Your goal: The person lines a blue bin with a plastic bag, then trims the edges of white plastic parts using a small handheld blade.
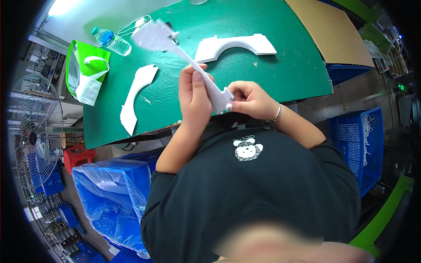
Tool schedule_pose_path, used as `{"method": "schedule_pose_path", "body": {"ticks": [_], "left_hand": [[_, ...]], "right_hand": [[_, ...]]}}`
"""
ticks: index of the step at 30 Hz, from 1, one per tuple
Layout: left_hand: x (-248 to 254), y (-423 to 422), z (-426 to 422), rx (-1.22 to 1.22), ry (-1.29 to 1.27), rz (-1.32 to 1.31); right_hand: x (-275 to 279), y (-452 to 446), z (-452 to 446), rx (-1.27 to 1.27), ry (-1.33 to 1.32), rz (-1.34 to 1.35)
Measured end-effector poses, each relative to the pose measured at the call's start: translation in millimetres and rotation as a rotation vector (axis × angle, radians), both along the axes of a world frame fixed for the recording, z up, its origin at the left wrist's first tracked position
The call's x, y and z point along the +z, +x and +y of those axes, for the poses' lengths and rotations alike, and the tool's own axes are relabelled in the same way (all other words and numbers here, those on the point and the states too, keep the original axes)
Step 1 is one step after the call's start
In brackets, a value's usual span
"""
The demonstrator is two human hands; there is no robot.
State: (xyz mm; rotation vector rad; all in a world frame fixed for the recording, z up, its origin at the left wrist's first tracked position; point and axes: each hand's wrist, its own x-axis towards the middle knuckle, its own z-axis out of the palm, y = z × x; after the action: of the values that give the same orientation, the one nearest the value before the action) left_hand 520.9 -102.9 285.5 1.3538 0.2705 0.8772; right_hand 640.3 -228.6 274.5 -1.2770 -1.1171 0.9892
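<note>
A white arch-shaped plastic part [154, 37] is held up in the air, tilted, over the near edge of the green table. My left hand [195, 92] is closed around its thin middle section. At its lower end, my right hand [253, 101] pinches the edge near a small notch, thumb in front. Two similar white parts rest on the table: one curved piece [139, 90] on the left and another arched piece [237, 45] farther back. Some of the right hand's fingertips are hidden behind the held part.
The green table [289, 70] carries a water bottle [112, 40], a green bag [90, 61] and a white cable [136, 25]. Blue crates stand on both sides, the left crate [114, 184] lined with plastic, the right crate [357, 144] beyond my elbow. A fan [33, 136] and red stool [79, 157] are at left.
</note>
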Motion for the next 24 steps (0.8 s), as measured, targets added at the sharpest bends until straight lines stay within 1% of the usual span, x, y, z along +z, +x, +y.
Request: {"method": "schedule_pose_path", "body": {"ticks": [1,3,4,6,7,8,10,11,12,14,15,16,18,19,20,23,24], "left_hand": [[-1.8,1.3,-0.9,0.053,-0.087,-0.035],[-15.3,1.3,3.9,0.112,-0.238,-0.059],[-19.8,-2.4,8.8,0.114,-0.233,-0.061],[-18.3,-14.6,16.8,0.042,0.143,0.295],[-6.4,-22.2,16.6,0.073,0.308,0.53],[-5.8,-26.9,19.7,0.08,0.315,0.529],[-3.3,-33.7,24.9,0.283,1.056,0.244],[0.0,-34.8,28.6,0.353,1.196,0.167],[10.7,-34.2,29.0,0.357,1.197,0.167],[27.8,-32.7,28.9,0.363,1.48,0.377],[18.3,-33.4,39.3,0.289,1.476,0.4],[9.5,-36.9,50.0,0.294,1.475,0.4],[-4.3,-44.8,71.2,0.104,1.463,0.618],[-5.4,-47.5,77.2,0.177,1.425,0.629],[-1.9,-52.4,84.4,0.239,1.388,0.678],[-19.5,-73.1,136.7,0.508,1.313,0.892],[-22.6,-79.8,153.7,0.61,1.312,0.95]], "right_hand": [[-0.7,-0.6,-0.3,0.001,0.002,-0.001],[-1.5,-0.5,-0.5,-0.135,-0.019,0.053],[-2.0,1.1,-0.7,-0.132,-0.014,0.051],[-2.7,6.6,-1.7,-0.194,-0.019,0.116],[-2.5,9.7,-0.9,-0.221,0.027,0.121],[-1.6,14.0,-0.6,-0.216,0.036,0.12],[-1.0,24.1,-2.5,-0.187,-0.016,0.068],[-8.8,29.9,-2.7,-0.16,-0.032,0.07],[-6.6,29.3,-1.2,-0.158,-0.031,0.069],[-0.5,27.3,0.2,-0.053,-0.037,0.162],[-2.6,30.7,0.4,0.012,-0.052,0.144],[-1.1,32.3,1.5,0.015,-0.051,0.141],[4.7,36.0,4.3,0.053,-0.079,-0.102],[12.1,37.5,5.9,-0.001,-0.087,-0.166],[16.3,44.2,9.1,-0.067,-0.064,-0.325],[9.4,78.1,24.2,-0.378,-0.077,-0.896],[3.4,89.0,29.0,-0.376,-0.075,-0.895]]}}
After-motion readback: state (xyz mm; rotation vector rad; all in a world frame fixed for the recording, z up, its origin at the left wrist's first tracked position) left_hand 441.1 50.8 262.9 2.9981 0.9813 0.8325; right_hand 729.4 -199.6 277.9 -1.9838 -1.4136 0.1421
